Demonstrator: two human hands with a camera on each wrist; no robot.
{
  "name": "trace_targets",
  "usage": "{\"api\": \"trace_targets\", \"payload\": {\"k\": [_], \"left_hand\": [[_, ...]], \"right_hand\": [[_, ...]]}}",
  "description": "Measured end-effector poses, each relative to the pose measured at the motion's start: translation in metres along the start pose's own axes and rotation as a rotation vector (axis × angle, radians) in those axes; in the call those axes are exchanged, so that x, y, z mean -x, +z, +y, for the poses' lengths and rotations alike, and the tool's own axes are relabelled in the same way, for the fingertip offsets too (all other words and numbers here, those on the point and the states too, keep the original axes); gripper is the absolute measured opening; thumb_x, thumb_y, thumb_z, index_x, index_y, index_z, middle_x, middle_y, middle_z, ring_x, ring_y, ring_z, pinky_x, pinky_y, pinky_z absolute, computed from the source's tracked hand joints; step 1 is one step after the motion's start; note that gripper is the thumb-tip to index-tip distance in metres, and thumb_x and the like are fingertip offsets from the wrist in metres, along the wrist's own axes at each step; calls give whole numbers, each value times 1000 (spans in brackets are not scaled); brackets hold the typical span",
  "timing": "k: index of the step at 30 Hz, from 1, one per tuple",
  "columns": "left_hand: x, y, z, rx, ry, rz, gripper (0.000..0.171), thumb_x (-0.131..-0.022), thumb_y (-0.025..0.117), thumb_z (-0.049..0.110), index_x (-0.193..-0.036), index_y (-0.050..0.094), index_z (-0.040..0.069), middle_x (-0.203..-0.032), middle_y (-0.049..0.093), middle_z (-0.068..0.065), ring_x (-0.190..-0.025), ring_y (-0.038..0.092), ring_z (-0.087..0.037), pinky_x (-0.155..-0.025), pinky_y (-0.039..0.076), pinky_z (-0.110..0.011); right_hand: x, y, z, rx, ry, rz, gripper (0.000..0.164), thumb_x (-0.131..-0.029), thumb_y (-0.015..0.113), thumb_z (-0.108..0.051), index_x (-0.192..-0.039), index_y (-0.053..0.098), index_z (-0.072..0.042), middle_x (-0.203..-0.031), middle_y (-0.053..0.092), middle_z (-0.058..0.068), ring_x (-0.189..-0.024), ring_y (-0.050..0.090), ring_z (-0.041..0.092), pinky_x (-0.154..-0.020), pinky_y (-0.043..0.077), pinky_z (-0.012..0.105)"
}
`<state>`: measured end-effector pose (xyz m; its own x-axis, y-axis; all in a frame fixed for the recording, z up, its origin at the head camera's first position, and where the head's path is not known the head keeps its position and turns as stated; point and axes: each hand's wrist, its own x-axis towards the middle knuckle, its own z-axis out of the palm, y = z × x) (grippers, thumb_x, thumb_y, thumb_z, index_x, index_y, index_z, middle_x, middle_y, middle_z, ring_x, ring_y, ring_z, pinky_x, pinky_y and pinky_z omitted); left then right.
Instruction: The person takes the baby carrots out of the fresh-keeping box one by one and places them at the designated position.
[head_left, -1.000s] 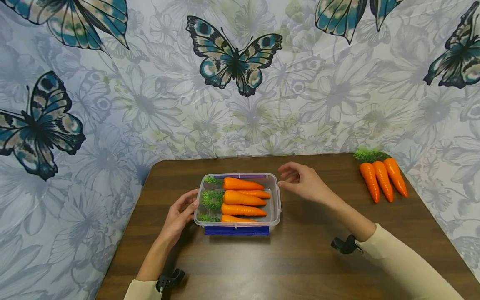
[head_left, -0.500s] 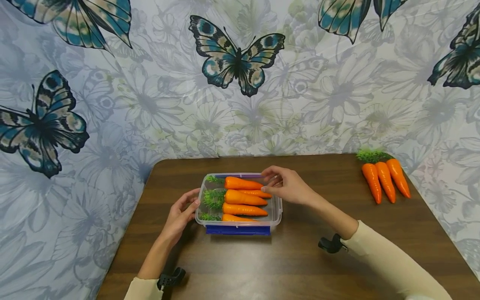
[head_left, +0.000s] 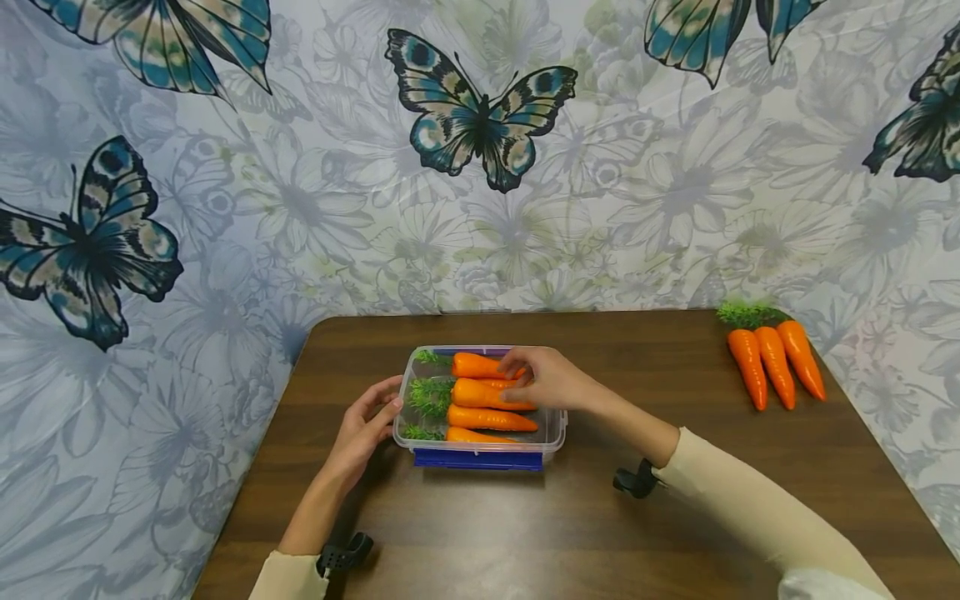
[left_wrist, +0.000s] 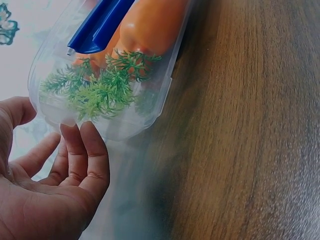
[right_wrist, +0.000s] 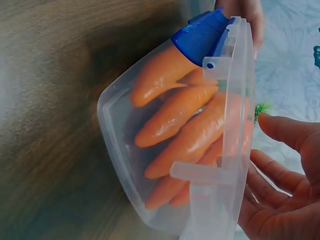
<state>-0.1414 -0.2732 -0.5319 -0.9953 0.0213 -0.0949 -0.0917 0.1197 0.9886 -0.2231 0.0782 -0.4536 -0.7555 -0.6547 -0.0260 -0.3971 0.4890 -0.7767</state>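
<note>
A clear plastic food container with blue side clips stands on the wooden table. Several orange carrots with green tops lie in it, tips to the right. At its left end my left hand holds the rim, thumb on the edge and fingertips against the outer wall, as the left wrist view shows. My right hand is over the container's right half, above the upper carrots. In the right wrist view its thumb and fingers are spread apart, with no carrot visibly gripped; the fingertips are partly hidden behind the container wall.
Three more carrots with a green top lie at the table's back right. The brown wooden table ends at a wall or cloth printed with butterflies and flowers. Black straps sit on both wrists.
My right hand has moved left from beside the container's right end to over the carrots inside. My left hand has stayed at the container's left end. The whole view has shifted slightly.
</note>
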Motion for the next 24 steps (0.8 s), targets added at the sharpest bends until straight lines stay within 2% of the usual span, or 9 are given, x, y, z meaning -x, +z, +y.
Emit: {"api": "trace_targets", "payload": {"k": [6,11,19,24], "left_hand": [[0,0,1,2,-3,3,50,-111,62,31,-157,52,17,-138,54,-18,-107,64,-15,-82,61,-26],[0,1,1,7,-5,3,50,-111,62,31,-157,53,17,-137,54,-16,-107,65,-14,-82,61,-25],[0,0,0,16,-2,2,50,-111,63,31,-157,52,17,-138,55,-16,-109,66,-15,-83,61,-26],[1,0,1,23,-2,0,50,-110,64,30,-158,52,16,-137,55,-15,-109,67,-17,-82,61,-26]], "right_hand": [[-11,6,-6,55,10,-69,47,-92,86,-26,-131,70,-5,-127,76,13,-111,76,27,-96,63,36],[-19,13,-6,99,26,-112,48,-93,86,-27,-135,70,-9,-131,75,8,-117,72,25,-103,60,40],[-27,21,-9,180,61,-144,52,-93,86,-23,-140,69,-12,-133,75,7,-121,70,24,-108,57,44],[-29,22,-10,167,95,-166,54,-90,88,-18,-140,68,-14,-128,75,4,-117,69,22,-106,57,41]]}}
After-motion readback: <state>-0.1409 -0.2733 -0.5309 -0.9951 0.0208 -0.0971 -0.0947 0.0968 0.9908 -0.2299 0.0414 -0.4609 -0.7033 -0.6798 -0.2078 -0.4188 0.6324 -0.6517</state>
